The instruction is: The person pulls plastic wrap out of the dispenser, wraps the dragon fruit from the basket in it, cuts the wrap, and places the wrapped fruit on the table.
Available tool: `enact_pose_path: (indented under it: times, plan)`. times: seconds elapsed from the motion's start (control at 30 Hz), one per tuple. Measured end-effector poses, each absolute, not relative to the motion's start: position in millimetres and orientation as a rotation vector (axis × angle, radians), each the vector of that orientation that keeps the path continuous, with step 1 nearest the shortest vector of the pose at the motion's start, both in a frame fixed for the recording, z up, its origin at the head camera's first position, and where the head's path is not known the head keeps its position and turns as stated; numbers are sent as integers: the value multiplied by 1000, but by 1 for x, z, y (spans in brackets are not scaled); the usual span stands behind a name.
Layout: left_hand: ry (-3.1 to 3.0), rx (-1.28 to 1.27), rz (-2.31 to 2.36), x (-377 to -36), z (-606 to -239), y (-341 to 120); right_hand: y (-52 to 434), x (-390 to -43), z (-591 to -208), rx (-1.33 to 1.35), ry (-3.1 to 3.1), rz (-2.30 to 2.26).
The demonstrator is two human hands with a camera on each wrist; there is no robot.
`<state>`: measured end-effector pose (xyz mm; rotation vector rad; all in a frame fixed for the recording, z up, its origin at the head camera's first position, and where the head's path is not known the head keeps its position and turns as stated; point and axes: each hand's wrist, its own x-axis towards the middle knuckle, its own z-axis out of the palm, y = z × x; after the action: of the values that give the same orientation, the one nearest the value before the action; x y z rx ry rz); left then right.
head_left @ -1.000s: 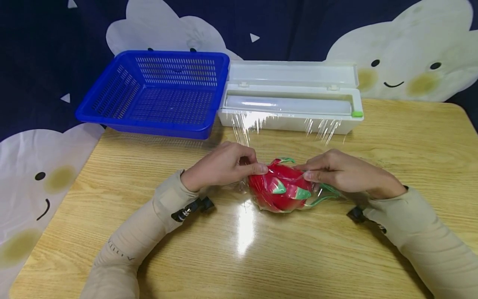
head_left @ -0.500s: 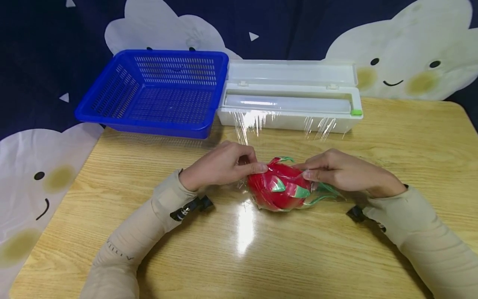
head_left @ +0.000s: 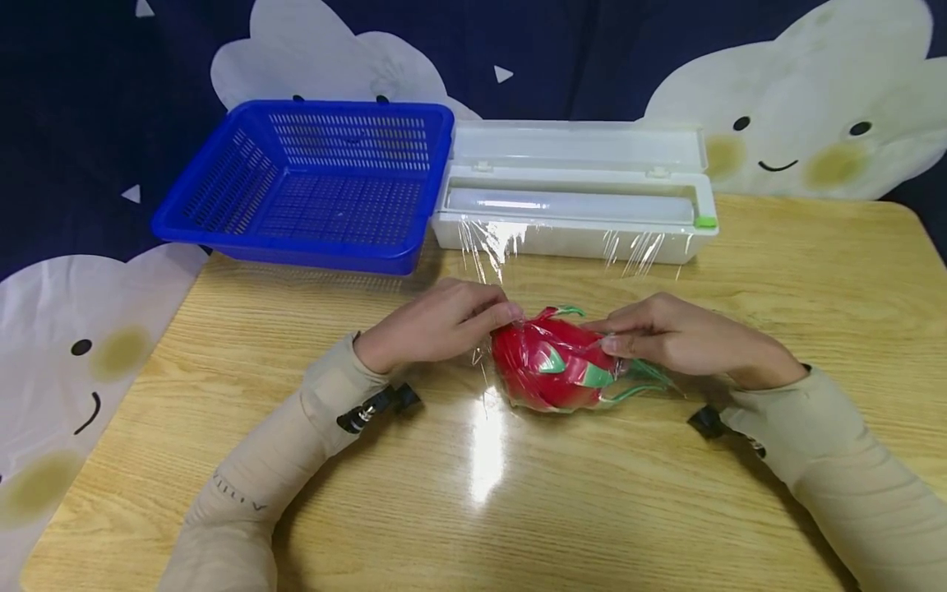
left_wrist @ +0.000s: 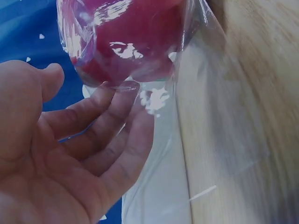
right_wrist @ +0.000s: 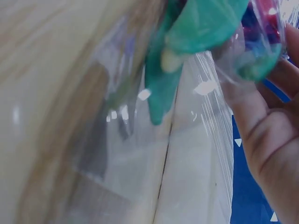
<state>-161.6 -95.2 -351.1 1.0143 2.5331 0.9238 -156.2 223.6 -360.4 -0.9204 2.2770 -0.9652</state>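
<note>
A red dragon fruit (head_left: 555, 362) with green scale tips lies on the table, wrapped in clear plastic film that stretches back to a white cling film dispenser (head_left: 577, 210). My left hand (head_left: 447, 321) is at the fruit's left end. In the left wrist view its loosely bent fingers (left_wrist: 117, 126) touch the fruit's edge through film, and the thumb stands apart. My right hand (head_left: 676, 337) grips the fruit's right end, thumb on top and fingers on the far side. In the right wrist view, film hangs around the green leaf tips (right_wrist: 161, 88).
A blue plastic basket (head_left: 296, 255) stands at the back left, beside the dispenser. The dispenser's lid (head_left: 577, 146) is up, and a film roll (head_left: 577, 202) lies inside. A patterned dark cloth with clouds (head_left: 562, 49) hangs behind the wooden table (head_left: 592, 510).
My left thumb has slid back and left off the fruit's top, toward its upper left edge. The fruit has rolled slightly away from me. My right hand keeps its grip.
</note>
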Motion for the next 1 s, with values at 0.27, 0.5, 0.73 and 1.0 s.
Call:
enact_pose_path:
  times: [0.27,0.5,0.73,1.0]
  plan:
    - [2566,1045,906,-164,-349,-99,224,-157,-360,-937,2286,-960]
    - [2649,1046,916,-162,-344,-100,225,-157,-362,-937,2264,-984]
    - [2696,1160,966,-157,-334,-103,226,-158,-361,-971,2271,-976]
    - [2592,1276,839,-151,-335,-100,226,-158,-361,-959,2263,-976]
